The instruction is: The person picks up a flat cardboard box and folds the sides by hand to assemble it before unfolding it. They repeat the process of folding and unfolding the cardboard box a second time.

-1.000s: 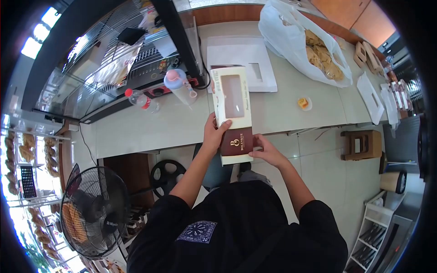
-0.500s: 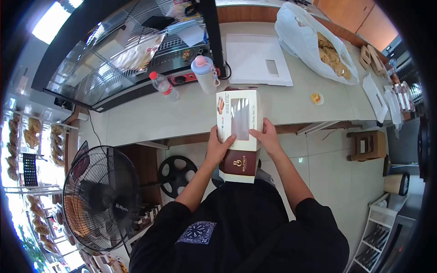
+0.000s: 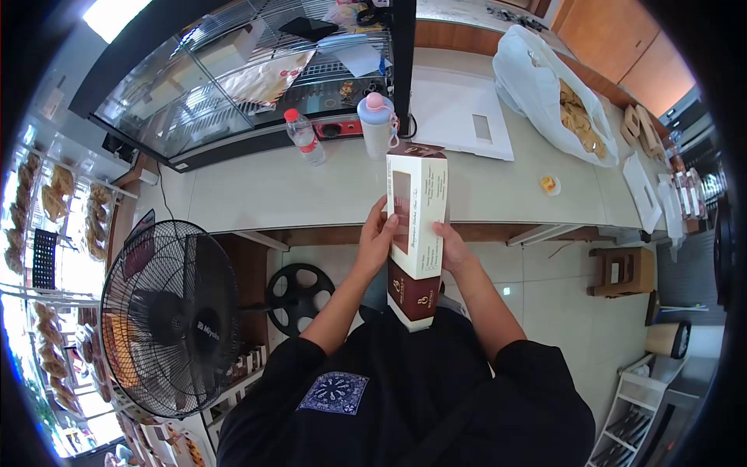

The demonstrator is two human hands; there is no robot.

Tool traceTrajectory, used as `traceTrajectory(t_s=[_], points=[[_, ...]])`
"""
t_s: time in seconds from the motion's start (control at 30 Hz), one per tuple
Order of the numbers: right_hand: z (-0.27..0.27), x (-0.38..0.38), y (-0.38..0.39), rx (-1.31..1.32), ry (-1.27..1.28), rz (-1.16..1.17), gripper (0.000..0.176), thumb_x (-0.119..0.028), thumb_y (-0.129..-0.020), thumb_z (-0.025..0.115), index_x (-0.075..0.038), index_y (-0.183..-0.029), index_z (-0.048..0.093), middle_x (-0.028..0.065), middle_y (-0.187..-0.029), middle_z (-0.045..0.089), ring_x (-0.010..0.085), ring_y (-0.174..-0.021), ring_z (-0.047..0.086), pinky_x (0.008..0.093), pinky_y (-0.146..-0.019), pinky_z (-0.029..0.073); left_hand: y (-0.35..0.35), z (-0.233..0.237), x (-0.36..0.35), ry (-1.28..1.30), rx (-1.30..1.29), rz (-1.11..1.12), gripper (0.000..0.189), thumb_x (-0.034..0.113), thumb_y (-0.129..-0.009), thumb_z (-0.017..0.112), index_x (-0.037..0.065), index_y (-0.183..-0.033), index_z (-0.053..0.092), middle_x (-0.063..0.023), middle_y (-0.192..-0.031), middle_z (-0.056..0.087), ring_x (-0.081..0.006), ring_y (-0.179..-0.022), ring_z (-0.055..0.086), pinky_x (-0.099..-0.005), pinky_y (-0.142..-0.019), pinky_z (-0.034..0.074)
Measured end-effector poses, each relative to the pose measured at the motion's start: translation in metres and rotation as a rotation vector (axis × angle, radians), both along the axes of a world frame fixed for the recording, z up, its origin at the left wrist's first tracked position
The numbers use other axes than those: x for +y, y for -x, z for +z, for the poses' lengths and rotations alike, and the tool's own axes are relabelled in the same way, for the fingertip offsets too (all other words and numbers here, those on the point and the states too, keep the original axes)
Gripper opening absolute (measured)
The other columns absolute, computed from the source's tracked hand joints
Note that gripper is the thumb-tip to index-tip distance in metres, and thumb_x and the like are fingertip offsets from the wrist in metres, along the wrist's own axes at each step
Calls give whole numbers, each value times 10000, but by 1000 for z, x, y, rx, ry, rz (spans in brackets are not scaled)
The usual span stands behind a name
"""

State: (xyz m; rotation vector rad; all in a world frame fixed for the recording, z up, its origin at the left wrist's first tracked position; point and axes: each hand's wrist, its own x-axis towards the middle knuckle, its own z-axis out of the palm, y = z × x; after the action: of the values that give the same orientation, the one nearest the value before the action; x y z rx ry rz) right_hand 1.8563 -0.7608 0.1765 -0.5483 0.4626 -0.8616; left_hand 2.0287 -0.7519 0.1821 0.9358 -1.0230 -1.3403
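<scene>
Between my two hands is a long cream and maroon cardboard bakery box (image 3: 424,214) with a see-through window, held over the counter's near edge. It is tilted so that a printed long side faces up and the window is turned to the left. My left hand (image 3: 377,243) grips the window side, with its thumb near the window's edge. On the opposite side, my right hand (image 3: 453,247) holds the box, its thumb on the printed side and its other fingers mostly hidden. The box's far end lies near a white bottle (image 3: 377,132) with a pink cap.
A glass display case (image 3: 233,86) stands at the back left, with a red-capped plastic bottle (image 3: 305,138) before it. On the counter (image 3: 264,187) are a flat white cardboard piece (image 3: 455,109), a plastic bag (image 3: 517,74) and a small pastry (image 3: 549,184). A black fan (image 3: 171,319) stands at left.
Both hands have rotated the box, turning its window from facing up toward the left and bringing a printed side up. The view has shifted slightly.
</scene>
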Motion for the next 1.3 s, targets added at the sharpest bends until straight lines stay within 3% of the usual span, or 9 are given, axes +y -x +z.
traceTrajectory(t_s=[0.2, 0.4, 0.53, 0.73, 0.83, 0.93, 1.03, 1.13, 1.3], points=[[30, -7, -23, -209, 40, 35, 837, -406, -737, 540, 93, -1364, 295, 230, -1341, 416, 313, -1221, 451, 424, -1036, 359, -2, 7, -3, 13, 38, -15, 441, 158, -957, 487, -29, -1338, 366, -106, -1117, 575, -131, -976, 556, -267, -845, 451], [58, -20, -22, -19, -57, 63, 541, -245, -856, 480, 65, -1295, 410, 178, -1211, 554, 242, -1044, 584, 349, -926, 452, -4, 10, -2, -95, 95, 97, 343, 177, -957, 499, -49, -1216, 490, -90, -1035, 613, -105, -881, 573, -243, -762, 474], [96, -7, -16, 474, 233, -123, 453, -106, -764, 685, 23, -1159, 504, 119, -1066, 609, 215, -971, 599, 309, -847, 467, -3, 2, 1, -103, 92, 254, 329, 164, -948, 520, -62, -1186, 513, -100, -1029, 617, -107, -900, 566, -239, -790, 460], [95, 10, -10, 1537, 834, -458, 432, -132, -751, 707, 23, -1086, 482, 126, -1068, 550, 174, -981, 555, 297, -825, 460, 8, 10, 7, 28, 44, 287, 375, 130, -935, 531, -57, -1246, 439, -113, -1072, 599, -133, -950, 565, -256, -831, 449], [79, 12, -15, 1233, 971, -765, 541, -123, -713, 721, 15, -1160, 449, 139, -1080, 515, 201, -971, 547, 329, -807, 463, 12, 7, 10, 54, 45, 267, 364, 149, -951, 501, -39, -1250, 414, -109, -1087, 583, -129, -968, 556, -258, -835, 446], [79, 19, -18, 952, 643, -691, 620, -162, -686, 728, -1, -1205, 428, 163, -1087, 509, 291, -996, 522, 375, -852, 431, 9, 0, 14, 24, 65, 192, 365, 158, -963, 477, -26, -1265, 387, -110, -1118, 564, -130, -998, 542, -265, -859, 437], [76, 18, -8, 998, 609, -520, 676, -150, -701, 718, 1, -1262, 372, 179, -1106, 500, 297, -1018, 515, 382, -877, 425, 5, -15, 21, -7, 94, 138, 394, 153, -953, 496, -17, -1282, 362, -108, -1134, 549, -135, -1033, 521, -270, -896, 415], [74, 15, -2, 1238, 1008, -489, 634, -74, -749, 681, 2, -1274, 333, 156, -1138, 497, 219, -1053, 518, 339, -910, 412, 8, -12, 30, -9, 138, 107, 426, 158, -952, 499, -10, -1303, 326, -108, -1155, 530, -136, -1059, 505, -279, -914, 406], [67, 10, -3, 802, 647, -376, 571, -123, -723, 703, -28, -1190, 388, 178, -1052, 581, 295, -973, 585, 370, -891, 432, -2, -2, 32, -51, 99, 0, 595, 210, -900, 590, 7, -1346, 251, -124, -1259, 451, -170, -1160, 441, -322, -963, 382]])
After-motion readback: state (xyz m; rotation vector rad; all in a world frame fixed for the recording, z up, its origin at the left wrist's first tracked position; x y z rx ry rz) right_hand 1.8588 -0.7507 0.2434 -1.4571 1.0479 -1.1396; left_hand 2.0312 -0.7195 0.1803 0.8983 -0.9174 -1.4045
